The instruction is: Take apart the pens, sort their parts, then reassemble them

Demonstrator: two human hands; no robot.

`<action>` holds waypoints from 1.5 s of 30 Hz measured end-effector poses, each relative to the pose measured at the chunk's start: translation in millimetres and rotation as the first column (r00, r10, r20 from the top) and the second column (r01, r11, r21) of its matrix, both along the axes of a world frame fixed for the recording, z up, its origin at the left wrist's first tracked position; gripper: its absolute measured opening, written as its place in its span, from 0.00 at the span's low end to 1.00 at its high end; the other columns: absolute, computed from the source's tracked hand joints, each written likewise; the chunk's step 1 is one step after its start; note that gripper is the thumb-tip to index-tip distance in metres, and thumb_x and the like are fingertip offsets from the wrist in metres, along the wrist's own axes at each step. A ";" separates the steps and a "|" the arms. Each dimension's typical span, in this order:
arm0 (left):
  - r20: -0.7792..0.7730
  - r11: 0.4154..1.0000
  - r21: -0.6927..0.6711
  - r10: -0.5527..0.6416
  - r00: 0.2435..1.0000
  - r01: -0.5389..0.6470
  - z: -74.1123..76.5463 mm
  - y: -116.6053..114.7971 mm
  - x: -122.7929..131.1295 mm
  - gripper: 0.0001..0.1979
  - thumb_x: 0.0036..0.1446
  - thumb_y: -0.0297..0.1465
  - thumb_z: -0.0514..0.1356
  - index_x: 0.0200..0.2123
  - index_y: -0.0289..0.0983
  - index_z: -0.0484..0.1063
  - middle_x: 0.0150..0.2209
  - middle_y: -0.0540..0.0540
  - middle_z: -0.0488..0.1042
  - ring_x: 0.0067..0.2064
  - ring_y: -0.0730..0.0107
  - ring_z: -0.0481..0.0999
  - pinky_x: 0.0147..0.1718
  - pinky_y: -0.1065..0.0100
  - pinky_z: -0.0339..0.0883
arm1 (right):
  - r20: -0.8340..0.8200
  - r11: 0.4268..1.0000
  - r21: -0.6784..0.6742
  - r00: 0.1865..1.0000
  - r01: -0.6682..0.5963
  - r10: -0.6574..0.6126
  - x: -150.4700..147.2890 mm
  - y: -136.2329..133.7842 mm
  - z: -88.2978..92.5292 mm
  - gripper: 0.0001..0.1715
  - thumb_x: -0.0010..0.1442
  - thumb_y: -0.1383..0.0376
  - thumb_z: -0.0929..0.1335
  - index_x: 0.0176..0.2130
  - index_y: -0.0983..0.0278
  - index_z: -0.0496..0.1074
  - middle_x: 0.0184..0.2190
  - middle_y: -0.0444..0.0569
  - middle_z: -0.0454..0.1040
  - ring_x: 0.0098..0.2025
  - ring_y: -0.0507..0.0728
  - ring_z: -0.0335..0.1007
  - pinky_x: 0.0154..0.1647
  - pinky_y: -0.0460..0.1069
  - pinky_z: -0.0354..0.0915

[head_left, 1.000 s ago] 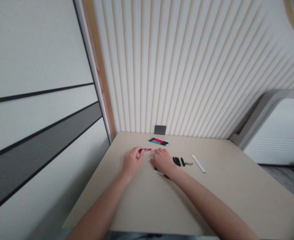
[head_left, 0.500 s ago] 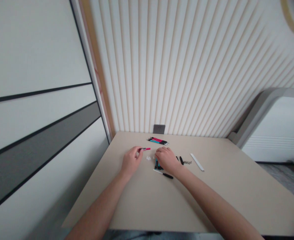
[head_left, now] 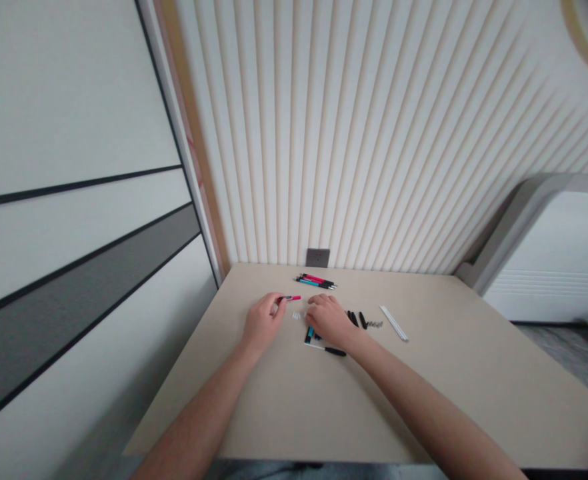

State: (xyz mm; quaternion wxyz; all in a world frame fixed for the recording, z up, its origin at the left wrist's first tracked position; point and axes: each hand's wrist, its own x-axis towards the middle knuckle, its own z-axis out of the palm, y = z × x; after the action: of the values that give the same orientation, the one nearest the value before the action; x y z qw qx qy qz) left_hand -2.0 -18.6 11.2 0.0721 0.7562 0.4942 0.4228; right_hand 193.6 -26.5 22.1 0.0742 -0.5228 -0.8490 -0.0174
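Note:
My left hand is closed with thumb and fingertips around a pink and black pen part, which points right above the table. My right hand is bent down over the table, its fingers curled; whatever is between its fingertips is too small to make out. Partly hidden under that hand lie blue and black pen barrels. Small clear-white pieces rest between my two hands. Just below the right hand is a thin white rod with a black handle-like end.
Several assembled pens, pink and blue, lie at the back below a wall socket. Right of my right hand are black grip pieces, small springs and white refill tubes. A ribbed wall borders the table.
My right hand has shifted slightly left and its fingers have moved; the blue and black barrels beneath it are disturbed and less of them shows. My left hand stays put with the pink part.

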 end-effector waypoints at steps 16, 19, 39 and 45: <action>-0.213 0.969 0.039 -0.232 0.949 0.246 -2.1 -5.2 4.2 0.11 0.65 0.28 0.53 0.48 0.41 0.72 0.41 0.48 0.77 0.42 0.69 0.76 0.42 0.70 0.68 | -0.245 0.997 0.054 0.968 -0.045 0.057 22.9 -41.7 -5.0 0.14 0.67 0.66 0.61 0.46 0.61 0.74 0.40 0.51 0.74 0.45 0.58 0.66 0.46 0.50 0.58; -0.311 0.952 0.055 -0.270 0.911 0.301 -3.1 -7.9 7.2 0.12 0.66 0.27 0.53 0.50 0.41 0.71 0.41 0.48 0.77 0.41 0.71 0.77 0.40 0.72 0.69 | -0.276 0.986 0.102 0.949 -0.129 0.153 22.9 -56.6 -13.2 0.14 0.67 0.66 0.62 0.50 0.60 0.72 0.42 0.52 0.72 0.46 0.58 0.65 0.47 0.51 0.58; -0.698 0.903 0.093 -0.241 0.674 0.419 -1.2 -17.9 19.7 0.11 0.66 0.26 0.52 0.47 0.38 0.72 0.36 0.45 0.75 0.37 0.67 0.76 0.35 0.69 0.69 | -0.167 0.987 0.152 0.983 -0.055 0.081 19.1 -64.9 -19.8 0.13 0.66 0.64 0.63 0.47 0.63 0.72 0.41 0.52 0.72 0.45 0.59 0.64 0.46 0.53 0.57; -0.720 0.893 0.037 -0.287 0.632 0.448 2.1 -22.2 24.5 0.12 0.66 0.29 0.51 0.49 0.37 0.71 0.36 0.44 0.75 0.36 0.66 0.76 0.35 0.68 0.69 | -0.167 0.988 0.145 0.983 -0.054 0.078 23.4 -62.8 -20.2 0.11 0.66 0.66 0.63 0.44 0.63 0.73 0.41 0.51 0.73 0.45 0.58 0.65 0.45 0.53 0.57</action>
State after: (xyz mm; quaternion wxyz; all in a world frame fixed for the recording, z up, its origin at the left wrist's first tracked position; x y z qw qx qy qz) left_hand 22.5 -40.8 13.4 -0.1156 0.9467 0.2702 0.1320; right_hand 217.0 -89.2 2.0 0.1843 -0.4874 -0.8530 -0.0290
